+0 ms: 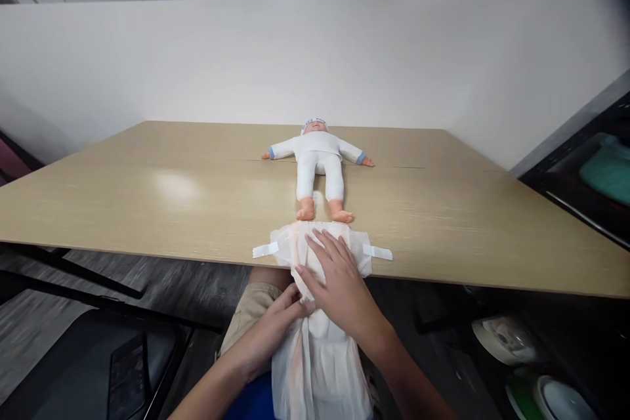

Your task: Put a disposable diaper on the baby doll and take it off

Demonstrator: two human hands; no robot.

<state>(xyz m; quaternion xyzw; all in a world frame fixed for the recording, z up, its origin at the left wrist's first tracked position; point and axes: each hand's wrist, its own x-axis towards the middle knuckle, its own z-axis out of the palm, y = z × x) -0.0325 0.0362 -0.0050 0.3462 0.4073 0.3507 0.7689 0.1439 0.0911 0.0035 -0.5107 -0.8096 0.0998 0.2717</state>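
Note:
A white diaper (322, 367) lies unfolded over the table's front edge, its upper end on the tabletop and the rest hanging toward my lap. White tabs stick out at its left and right. My right hand (335, 275) rests flat on the upper part with fingers spread. Just below the table edge, my left hand (290, 308) pinches the diaper's left side. Beyond the diaper a baby doll (319, 157) in white clothes with blue cuffs lies on its back, arms out and bare feet toward me.
The wooden table (197, 210) reaches to a white wall with a window above. At the lower left stands a black chair (73, 354) with a phone (128, 374) on it. Several round items (561, 397) sit low at the right, near a dark rack (590, 164).

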